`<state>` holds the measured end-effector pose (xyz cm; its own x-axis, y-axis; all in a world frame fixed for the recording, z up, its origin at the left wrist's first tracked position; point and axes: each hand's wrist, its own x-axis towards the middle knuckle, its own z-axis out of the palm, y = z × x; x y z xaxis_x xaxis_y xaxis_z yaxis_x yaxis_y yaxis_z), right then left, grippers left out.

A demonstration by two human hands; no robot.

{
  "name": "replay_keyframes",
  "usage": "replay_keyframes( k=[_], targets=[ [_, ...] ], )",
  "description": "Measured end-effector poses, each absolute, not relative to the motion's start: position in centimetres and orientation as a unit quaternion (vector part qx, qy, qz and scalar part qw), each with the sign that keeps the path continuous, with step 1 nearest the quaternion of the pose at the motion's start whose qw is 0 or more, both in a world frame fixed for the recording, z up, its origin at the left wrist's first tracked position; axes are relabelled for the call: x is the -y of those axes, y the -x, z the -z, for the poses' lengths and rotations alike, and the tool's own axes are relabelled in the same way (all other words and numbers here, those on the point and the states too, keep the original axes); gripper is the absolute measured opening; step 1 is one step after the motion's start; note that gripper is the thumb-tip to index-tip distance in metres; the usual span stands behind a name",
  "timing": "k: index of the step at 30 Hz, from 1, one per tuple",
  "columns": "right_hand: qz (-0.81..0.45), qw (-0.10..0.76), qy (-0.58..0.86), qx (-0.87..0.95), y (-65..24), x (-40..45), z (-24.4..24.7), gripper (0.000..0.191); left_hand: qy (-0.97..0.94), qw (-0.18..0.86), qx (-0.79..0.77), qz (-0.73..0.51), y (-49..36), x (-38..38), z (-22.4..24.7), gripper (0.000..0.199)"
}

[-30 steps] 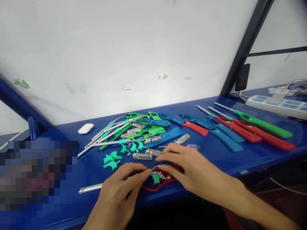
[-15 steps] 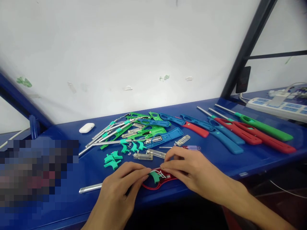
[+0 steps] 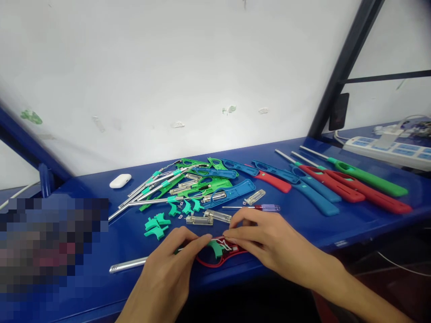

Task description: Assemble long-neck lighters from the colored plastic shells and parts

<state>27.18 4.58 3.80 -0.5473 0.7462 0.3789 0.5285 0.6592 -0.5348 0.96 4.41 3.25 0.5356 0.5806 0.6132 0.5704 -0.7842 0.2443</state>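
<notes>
A red half casing of a long-nosed lighter (image 3: 209,264) lies at the table's front edge, its inner side up. A green trigger (image 3: 217,249) and white wire (image 3: 225,242) sit inside it. My left hand (image 3: 168,264) is closed around its left end, thumb along the upper rim, where a metal lighter tube (image 3: 127,265) sticks out leftward. My right hand (image 3: 259,231) grips the casing's right part, fingertips pinched at the upper rim near the wire. The fingers hide both ends of the casing.
Behind my hands lie loose green triggers (image 3: 155,229), clear fuel tanks (image 3: 199,220), a blue casing half (image 3: 237,192), metal tubes (image 3: 148,190) and a screwdriver (image 3: 267,207). Whole lighters (image 3: 373,179) lie at the right, near a power strip (image 3: 387,150). A white earbud case (image 3: 120,181) is back left.
The fingers of my left hand have shifted back a little from the trigger, with the thumb now stretched along the rim. My right hand stays nearly in place.
</notes>
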Motion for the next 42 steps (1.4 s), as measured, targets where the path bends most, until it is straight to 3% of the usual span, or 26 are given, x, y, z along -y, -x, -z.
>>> replay_keyframes(
  k=[13,19,30,42],
  targets=[
    [-0.174,0.305,0.371,0.859,-27.1,-4.5,-3.7,0.023,-0.890,-0.075,-0.332,-0.304,-0.6,-3.9,-3.1,0.040],
    [-0.164,0.299,0.369,0.865,-26.9,-4.5,-3.7,0.023,-0.897,-0.117,-0.339,-0.257,-2.8,-4.3,-4.1,0.029],
    [-0.163,0.311,0.367,0.861,-26.9,-4.4,-3.6,0.022,-0.855,0.128,-0.394,-0.312,-4.3,-5.6,-3.5,0.028],
    [-0.179,0.348,0.387,0.835,-26.5,-4.4,-3.5,0.023,-0.853,0.162,-0.396,-0.300,-3.9,-5.9,-3.5,0.027]
  ],
)
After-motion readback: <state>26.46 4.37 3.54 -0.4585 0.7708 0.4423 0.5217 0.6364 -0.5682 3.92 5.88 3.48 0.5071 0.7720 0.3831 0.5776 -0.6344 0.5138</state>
